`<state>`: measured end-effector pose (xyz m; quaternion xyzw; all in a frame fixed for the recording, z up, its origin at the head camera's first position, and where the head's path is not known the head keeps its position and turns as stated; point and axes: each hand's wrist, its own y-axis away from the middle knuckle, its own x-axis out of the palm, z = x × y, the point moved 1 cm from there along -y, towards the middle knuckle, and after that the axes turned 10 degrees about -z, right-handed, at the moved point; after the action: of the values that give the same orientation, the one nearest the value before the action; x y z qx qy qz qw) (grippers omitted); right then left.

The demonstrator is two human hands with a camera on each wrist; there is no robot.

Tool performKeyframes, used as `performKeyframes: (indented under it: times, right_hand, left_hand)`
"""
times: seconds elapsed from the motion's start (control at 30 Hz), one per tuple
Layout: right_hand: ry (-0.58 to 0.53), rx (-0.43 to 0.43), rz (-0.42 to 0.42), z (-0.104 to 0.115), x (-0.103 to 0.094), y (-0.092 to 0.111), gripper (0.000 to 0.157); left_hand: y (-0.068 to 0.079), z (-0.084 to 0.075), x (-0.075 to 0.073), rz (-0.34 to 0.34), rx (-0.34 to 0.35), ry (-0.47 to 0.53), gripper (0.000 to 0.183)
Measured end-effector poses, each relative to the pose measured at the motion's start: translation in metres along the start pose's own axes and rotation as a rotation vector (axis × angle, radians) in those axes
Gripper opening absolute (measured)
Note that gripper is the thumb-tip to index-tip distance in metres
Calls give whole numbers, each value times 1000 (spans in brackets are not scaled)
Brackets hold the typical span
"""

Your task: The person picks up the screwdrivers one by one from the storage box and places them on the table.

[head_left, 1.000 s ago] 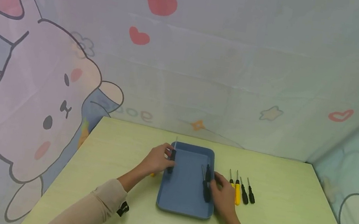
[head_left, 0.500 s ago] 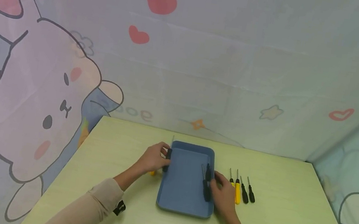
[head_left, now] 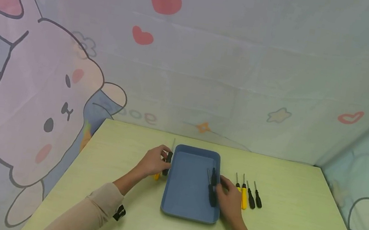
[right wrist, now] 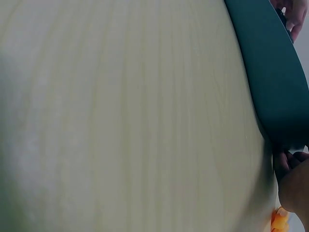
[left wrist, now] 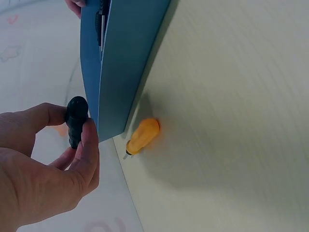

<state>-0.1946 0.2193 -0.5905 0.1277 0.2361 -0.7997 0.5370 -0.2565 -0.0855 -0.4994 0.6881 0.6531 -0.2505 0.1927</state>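
In the head view my left hand (head_left: 153, 162) pinches a black-handled screwdriver (head_left: 168, 163) just off the left rim of the blue tray (head_left: 189, 210), its thin shaft pointing up and away. The left wrist view shows thumb and fingertips round the black handle (left wrist: 77, 118). A yellow-handled screwdriver (left wrist: 144, 135) lies on the table beside the tray, partly hidden by my left hand in the head view. My right hand (head_left: 230, 202) holds the tray's right rim. Inside the tray, along that side, lie two black-handled screwdrivers (head_left: 212, 195).
Right of the tray, two yellow-handled screwdrivers (head_left: 244, 198) and two black-handled screwdrivers (head_left: 258, 201) lie in a row, one partly behind my right hand. A patterned cloth wall (head_left: 246, 80) rises behind the pale table (head_left: 296, 225).
My left hand has carried the black-handled screwdriver leftward, from over the tray's left rim to beyond it. The right hand and the tray have stayed in place.
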Motion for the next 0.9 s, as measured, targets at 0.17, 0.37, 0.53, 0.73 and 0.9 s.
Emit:
performKeyframes:
  times: [0.17, 0.37, 0.53, 0.73, 0.9]
  right_hand:
    - [-3, -7, 3, 1, 0, -1, 40]
    - [0, -7, 4, 3, -1, 0, 40]
    - [-1, -1, -5, 3, -1, 2, 39]
    - [-6, 6, -5, 1, 0, 2, 39]
    - [-6, 3, -2, 1, 0, 1, 38]
  left_hand:
    - [-1, 9, -3, -4, -9, -2, 50]
    - [1, 16, -7, -4, -36, -12, 52]
    - [0, 19, -10, -15, -50, -41, 54]
    - [-2, 29, -11, -22, -69, -56, 52]
    - [-4, 35, -13, -30, -59, -84, 50]
